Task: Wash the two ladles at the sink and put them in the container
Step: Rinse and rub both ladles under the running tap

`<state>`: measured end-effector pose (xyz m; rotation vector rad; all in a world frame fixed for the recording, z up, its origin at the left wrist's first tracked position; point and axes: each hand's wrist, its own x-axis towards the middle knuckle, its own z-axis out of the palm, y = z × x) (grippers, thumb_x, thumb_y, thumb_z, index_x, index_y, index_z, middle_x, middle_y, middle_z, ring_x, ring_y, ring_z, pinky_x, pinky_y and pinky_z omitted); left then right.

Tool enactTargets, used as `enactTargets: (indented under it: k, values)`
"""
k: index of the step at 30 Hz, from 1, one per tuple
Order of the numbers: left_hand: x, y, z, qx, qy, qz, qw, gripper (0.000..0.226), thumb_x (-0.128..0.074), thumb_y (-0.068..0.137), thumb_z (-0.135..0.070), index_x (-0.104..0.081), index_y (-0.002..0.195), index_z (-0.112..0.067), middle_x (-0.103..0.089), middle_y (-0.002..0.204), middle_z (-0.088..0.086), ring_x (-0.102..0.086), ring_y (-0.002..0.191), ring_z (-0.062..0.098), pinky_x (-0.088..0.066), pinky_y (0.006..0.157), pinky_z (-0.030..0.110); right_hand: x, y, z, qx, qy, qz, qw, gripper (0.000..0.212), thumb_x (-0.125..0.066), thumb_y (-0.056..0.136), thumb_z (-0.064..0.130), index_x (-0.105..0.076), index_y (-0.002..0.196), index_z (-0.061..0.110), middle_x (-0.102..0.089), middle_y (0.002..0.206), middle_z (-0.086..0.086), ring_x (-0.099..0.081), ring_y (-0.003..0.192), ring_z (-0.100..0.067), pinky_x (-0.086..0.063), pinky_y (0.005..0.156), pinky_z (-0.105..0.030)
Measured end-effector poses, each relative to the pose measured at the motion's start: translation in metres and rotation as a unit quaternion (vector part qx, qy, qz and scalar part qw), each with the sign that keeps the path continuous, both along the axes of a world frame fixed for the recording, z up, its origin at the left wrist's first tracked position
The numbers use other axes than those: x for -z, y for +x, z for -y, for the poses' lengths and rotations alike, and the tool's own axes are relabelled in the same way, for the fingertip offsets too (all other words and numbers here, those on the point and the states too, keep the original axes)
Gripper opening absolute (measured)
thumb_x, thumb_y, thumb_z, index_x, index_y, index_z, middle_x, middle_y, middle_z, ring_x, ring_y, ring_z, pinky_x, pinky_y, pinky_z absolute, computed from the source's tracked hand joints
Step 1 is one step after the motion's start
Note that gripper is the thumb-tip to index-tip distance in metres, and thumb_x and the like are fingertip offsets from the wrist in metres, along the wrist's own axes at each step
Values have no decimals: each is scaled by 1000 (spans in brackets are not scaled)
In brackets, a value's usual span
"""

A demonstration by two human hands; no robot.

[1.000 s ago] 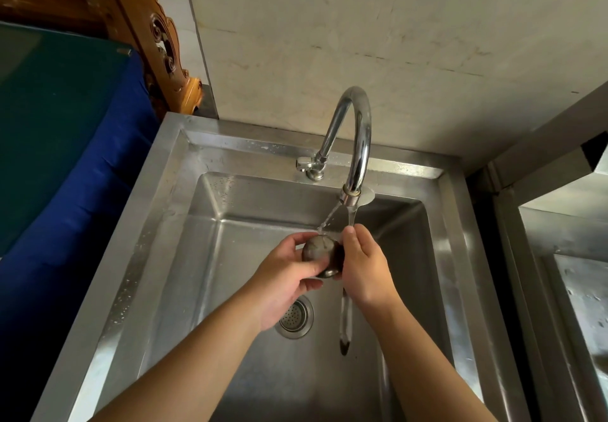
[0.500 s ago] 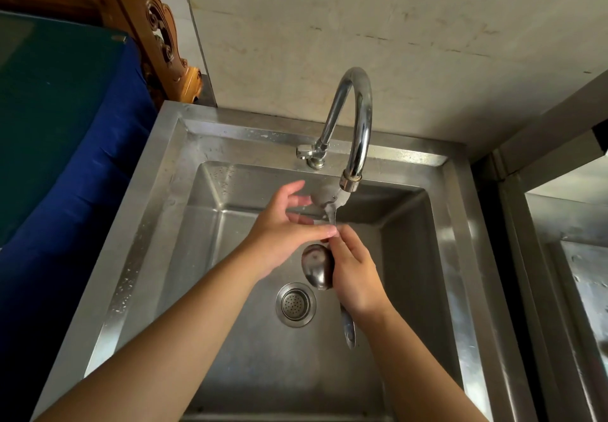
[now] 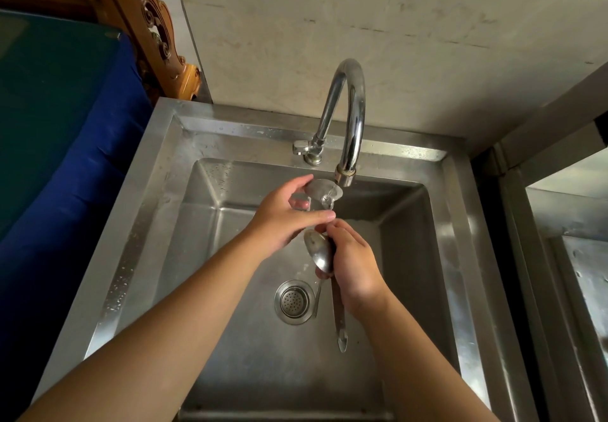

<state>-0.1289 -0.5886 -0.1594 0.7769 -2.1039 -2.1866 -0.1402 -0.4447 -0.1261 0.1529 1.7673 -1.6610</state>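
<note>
**A:** Head view, which is the only one. What occupies the centre?

**B:** A square stainless-steel sink (image 3: 154, 211) with a round perforated drain strainer (image 3: 293, 302) in its floor. A curved chrome gooseneck faucet (image 3: 348, 115) rises from the far rim, its spout ending over the far part of the basin.

**A:** Where are the ladles?

**B:** Both are above the basin, between the hands. The first steel ladle (image 3: 320, 189) has its bowl just under the spout, where water strikes it. The second steel ladle (image 3: 318, 251) lies nearer, bowl toward the faucet; its long flat handle runs toward the near side and its tip hangs just right of the strainer. A thinner second handle shows beside it.

**A:** State of the left hand?

**B:** The left hand (image 3: 289, 221) is curled around the first ladle's bowl, with its fingertips (image 3: 304, 181) on the far rim and its thumb crossing the stem below.

**A:** And the right hand?

**B:** The right hand (image 3: 355, 267) is closed on the second ladle, gripping it just beside the bowl. Its fingertips touch the left thumb.

**A:** Surroundings?

**B:** A blue cloth-covered surface (image 3: 82, 158) at left, a carved wooden frame (image 3: 154, 36) at far left, a pale wall (image 3: 394, 27) behind, and another steel unit (image 3: 566, 257) at right.
</note>
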Motion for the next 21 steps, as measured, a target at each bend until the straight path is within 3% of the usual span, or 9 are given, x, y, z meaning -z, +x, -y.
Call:
enactTargets:
  k: [5,8,11,12,14,16,21]
  values:
    - [10,-10,1,-40,-10,40,998,122,-94,37,-52,-47,147,-26,-61,132,-8,-62,107,5,-53,90,26,2,-3,1,-33,27,-20,999,26,-43,93,19,-59,72,21,-51,62,3,-44,52,-10,-36,47,-24]
    - [13,-15,-1,-59,-13,57,997,109,-93,40,-58,-59,136,-21,-70,125,-4,-68,109,11,-55,96,34,4,-1,-2,-48,46,-44,997,22,-44,91,20,-57,73,22,-48,63,5,-43,55,-9,-36,51,-24]
    - [12,-16,-7,-30,21,43,998,74,-92,47,-59,-77,111,-24,-76,114,1,-70,109,17,-53,102,42,4,0,-7,-37,24,-52,998,20,-46,92,20,-54,73,20,-46,68,1,-42,62,-12,-35,59,-28]
    - [11,-16,-12,-27,29,34,999,60,-91,52,-56,-79,104,-27,-78,110,-1,-71,107,12,-55,98,36,4,-1,-9,-37,22,-59,997,21,-46,92,20,-52,73,20,-44,67,1,-41,62,-12,-35,60,-29]
    - [7,-13,-18,-36,39,20,998,44,-88,58,-50,-80,98,-32,-79,100,-10,-71,90,-3,-55,77,17,6,1,-14,-44,23,-72,996,23,-45,93,19,-50,71,19,-42,65,3,-38,60,-11,-33,60,-29]
    - [5,-13,-22,-42,38,17,998,47,-88,57,-48,-79,99,-29,-79,95,-12,-70,80,-4,-50,68,15,10,3,-18,-49,22,-81,995,23,-44,93,17,-47,71,14,-39,66,2,-36,61,-10,-34,58,-25]
    - [2,-11,-21,-42,46,5,998,46,-92,54,-38,-77,95,-24,-80,91,-8,-73,82,4,-53,69,16,19,6,-23,-59,16,-86,994,24,-43,92,18,-40,73,3,-35,72,-5,-34,62,-11,-33,51,-17]
